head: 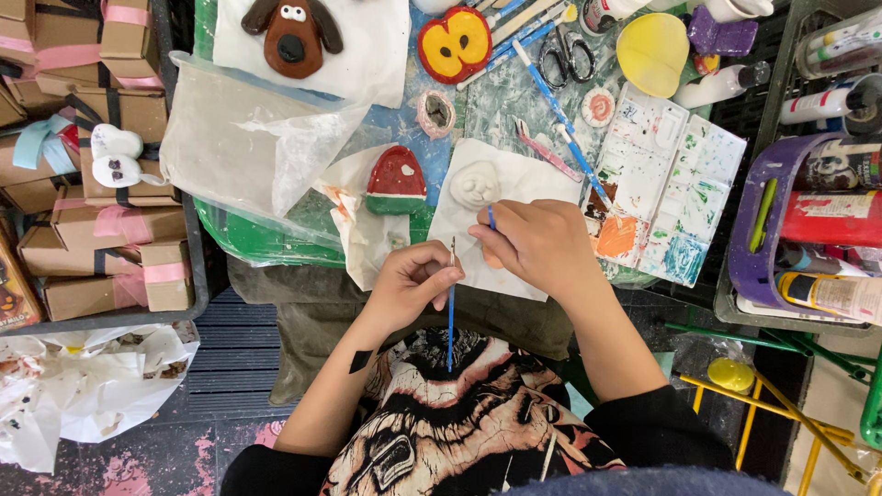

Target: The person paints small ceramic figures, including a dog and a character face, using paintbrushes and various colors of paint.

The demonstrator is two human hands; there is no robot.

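Note:
My left hand (411,283) grips a thin blue-handled brush (450,312) near its bristle end, the handle pointing down toward my lap. My right hand (531,243) is closed around another blue brush (491,217), with only its tip showing above the fingers. Both hands hover over a white paper sheet (514,179) that carries an unpainted white clay face (475,185). Just left of it lies a red, white and green watermelon-slice clay piece (397,180).
A paint-smeared white palette (666,184) sits to the right, with brushes, scissors (567,55) and a yellow bowl (651,50) above it. A brown dog clay face (292,35) and a red-yellow apple piece (454,43) lie at the top. Cardboard boxes (101,138) stack left; paint bottles (827,220) right.

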